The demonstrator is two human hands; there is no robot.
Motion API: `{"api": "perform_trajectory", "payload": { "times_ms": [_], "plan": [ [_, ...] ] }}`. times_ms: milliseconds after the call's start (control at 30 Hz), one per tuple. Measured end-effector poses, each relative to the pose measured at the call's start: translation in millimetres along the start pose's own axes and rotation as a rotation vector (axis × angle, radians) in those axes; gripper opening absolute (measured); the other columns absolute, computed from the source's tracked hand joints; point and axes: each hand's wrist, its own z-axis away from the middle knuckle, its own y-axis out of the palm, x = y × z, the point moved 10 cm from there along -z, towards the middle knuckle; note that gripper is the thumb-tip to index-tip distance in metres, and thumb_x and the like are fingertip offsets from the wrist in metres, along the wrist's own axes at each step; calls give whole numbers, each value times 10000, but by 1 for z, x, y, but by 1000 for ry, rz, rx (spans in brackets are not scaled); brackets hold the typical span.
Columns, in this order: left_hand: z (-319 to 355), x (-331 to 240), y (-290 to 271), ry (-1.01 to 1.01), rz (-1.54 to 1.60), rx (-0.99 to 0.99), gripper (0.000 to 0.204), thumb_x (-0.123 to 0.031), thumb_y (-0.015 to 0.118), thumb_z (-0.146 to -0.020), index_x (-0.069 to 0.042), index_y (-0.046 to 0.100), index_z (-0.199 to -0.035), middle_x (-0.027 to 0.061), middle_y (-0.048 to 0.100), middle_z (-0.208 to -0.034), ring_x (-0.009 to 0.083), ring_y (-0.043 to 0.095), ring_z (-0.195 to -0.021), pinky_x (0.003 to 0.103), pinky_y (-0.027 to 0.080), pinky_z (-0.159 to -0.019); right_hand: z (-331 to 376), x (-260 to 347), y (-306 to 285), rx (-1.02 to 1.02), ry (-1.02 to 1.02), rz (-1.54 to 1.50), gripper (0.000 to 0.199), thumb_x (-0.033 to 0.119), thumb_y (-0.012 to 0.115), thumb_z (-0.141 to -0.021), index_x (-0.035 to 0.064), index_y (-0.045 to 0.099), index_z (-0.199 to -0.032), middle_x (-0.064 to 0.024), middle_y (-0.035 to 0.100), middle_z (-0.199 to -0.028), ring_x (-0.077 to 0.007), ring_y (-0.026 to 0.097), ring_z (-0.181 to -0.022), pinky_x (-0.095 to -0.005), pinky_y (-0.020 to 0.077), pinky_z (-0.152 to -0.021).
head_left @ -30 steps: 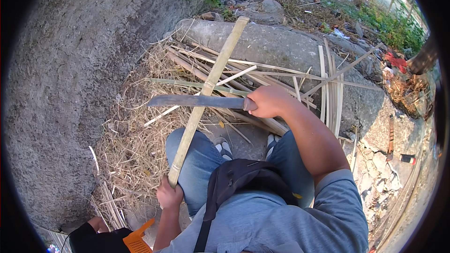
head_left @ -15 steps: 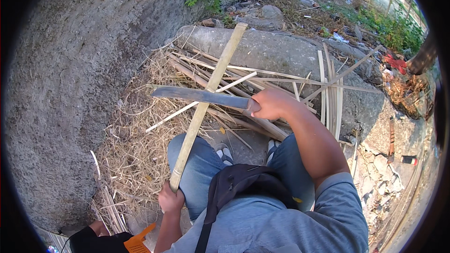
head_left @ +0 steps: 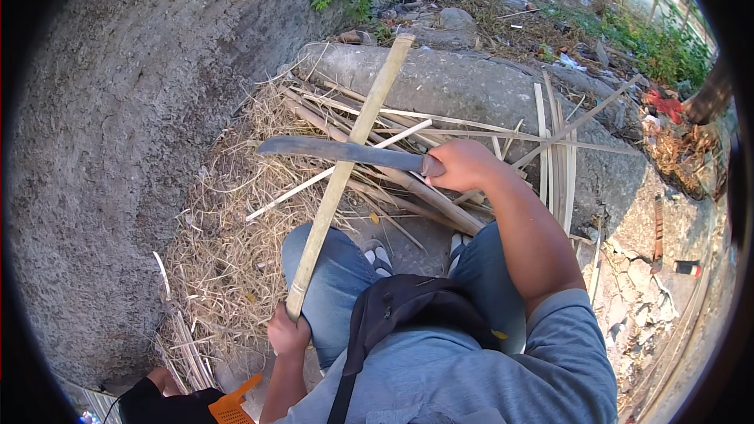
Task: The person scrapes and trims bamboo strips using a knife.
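My left hand (head_left: 289, 331) is closed round the lower end of a long, flat bamboo strip (head_left: 322, 224). The strip slants up and away to the right, passing over my left knee. In my right hand (head_left: 463, 165) is the wooden handle of a machete (head_left: 345, 151), its dark blade pointing left. That blade lies across the strip a little above its middle. Below them lies a heap of bamboo pieces (head_left: 416, 180), some thin and pale, some thicker and round. Thin shavings (head_left: 228, 235) cover the ground to the left.
A rough grey wall (head_left: 118, 149) rises on the left. Beyond the bamboo lies a large stone slab (head_left: 448, 82), with several strips leaning over its right part. Another person's arm (head_left: 161, 381) and an orange perforated object (head_left: 233, 404) show at the lower left. A second knife-like tool (head_left: 657, 228) lies right.
The machete has shifted slightly right and its blade has turned a little, showing a different face. My left hand and the bamboo strip stay almost in place.
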Motion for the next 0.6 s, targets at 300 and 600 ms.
{"api": "perform_trajectory", "payload": {
  "times_ms": [300,600],
  "plan": [
    [-1,-1,2,-31,31,34,253,-93,575,-727,-13,615,-965,266,659,-770,504,644,-748,579,512,-733,3,14,5,28,-20,-12,313,353,732,-810,140,719,-1039,-151,726,-985,-361,694,-960,-484,543,-825],
    [0,1,4,-22,-1,21,286,-95,581,-691,-26,636,-964,251,656,-740,486,652,-696,575,525,-681,3,40,22,71,-156,74,313,371,756,-779,137,723,-984,-123,729,-940,-349,700,-939,-485,543,-797]
  ]
}}
